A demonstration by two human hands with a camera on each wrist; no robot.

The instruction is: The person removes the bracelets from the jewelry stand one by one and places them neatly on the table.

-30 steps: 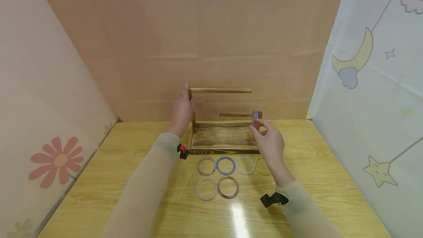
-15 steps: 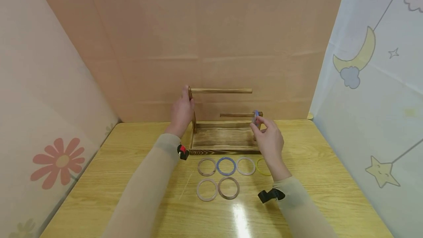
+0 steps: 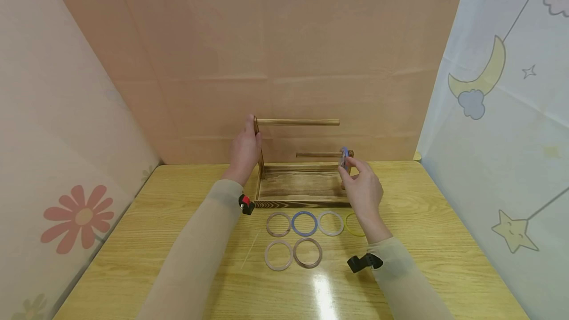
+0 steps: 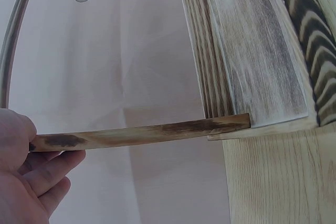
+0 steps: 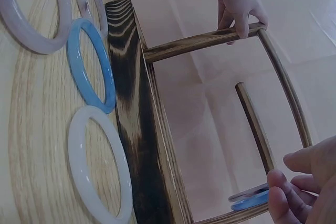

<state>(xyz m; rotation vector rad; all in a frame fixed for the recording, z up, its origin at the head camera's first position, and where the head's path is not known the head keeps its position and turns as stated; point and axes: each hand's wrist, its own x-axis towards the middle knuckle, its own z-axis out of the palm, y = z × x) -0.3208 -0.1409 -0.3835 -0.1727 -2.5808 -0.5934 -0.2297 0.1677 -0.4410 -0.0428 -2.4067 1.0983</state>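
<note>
A brown wooden bangle stand (image 3: 302,203) stands on the table, with a long upper rod (image 3: 298,122) and a shorter lower rod (image 3: 317,154). My left hand (image 3: 245,149) grips the top of its left upright (image 4: 142,134). At the right end of the lower rod hang a blue bangle (image 5: 251,201) and a greyish bangle (image 5: 244,192), close together against the upright. My right hand (image 3: 364,189) has thumb and fingers at their near edge, pinching there; the fingers partly hide the contact in the right wrist view.
In front of the stand several bangles lie flat in two rows: brownish (image 3: 277,235), blue (image 3: 304,234), white (image 3: 330,234) and yellow (image 3: 353,233), then pale pink (image 3: 278,269) and brown (image 3: 307,266). A backdrop (image 3: 284,63) rises behind the wooden table (image 3: 186,186).
My right hand has shifted slightly right along the lower rod, with the hung bangles at its fingertips now nearer the right upright. The left hand keeps its hold on the stand.
</note>
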